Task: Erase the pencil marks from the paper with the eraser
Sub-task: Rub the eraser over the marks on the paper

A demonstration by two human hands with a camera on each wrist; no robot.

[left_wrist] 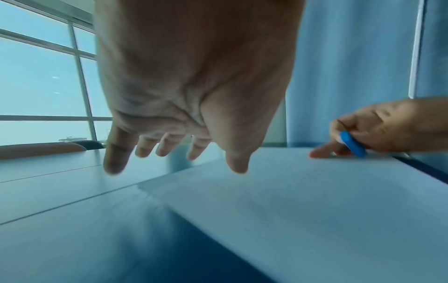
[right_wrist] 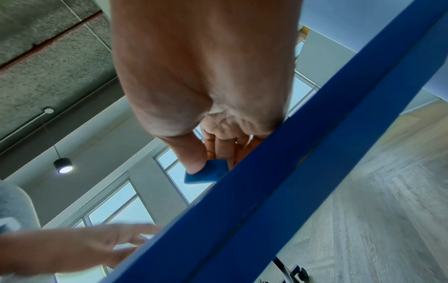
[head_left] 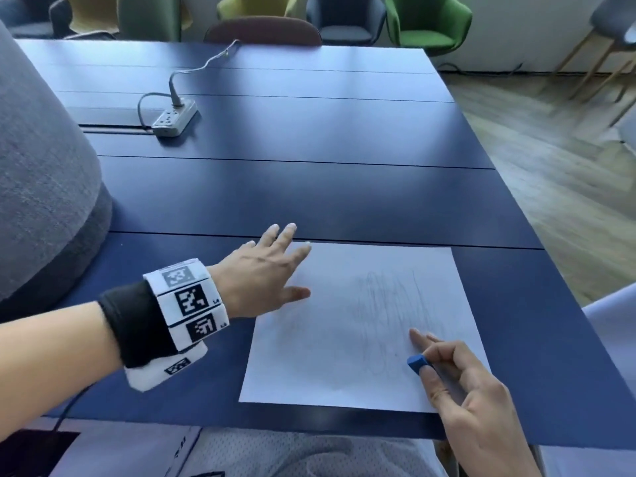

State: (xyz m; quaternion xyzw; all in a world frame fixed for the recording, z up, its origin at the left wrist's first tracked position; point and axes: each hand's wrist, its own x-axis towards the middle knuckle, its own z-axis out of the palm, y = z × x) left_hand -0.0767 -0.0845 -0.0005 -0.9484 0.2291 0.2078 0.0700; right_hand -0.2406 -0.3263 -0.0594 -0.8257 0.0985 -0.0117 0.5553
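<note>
A white sheet of paper (head_left: 330, 339) lies near the front edge of the dark blue table (head_left: 309, 187), with faint pencil scribbles (head_left: 389, 304) on its right half. My right hand (head_left: 457, 376) pinches a small blue eraser (head_left: 417, 363) between thumb and fingers, low over the paper's right part; the index finger points out onto the sheet. The eraser (left_wrist: 352, 144) also shows in the left wrist view and, as the eraser (right_wrist: 206, 172), under the thumb in the right wrist view. My left hand (head_left: 272, 270) spreads its straight fingers over the paper's far left corner.
A grey power strip (head_left: 173, 120) with its cable lies far left on the table. A large grey rounded object (head_left: 44, 187) stands at the left edge. Chairs line the far side. The table's front edge (right_wrist: 242, 201) runs just below my right hand.
</note>
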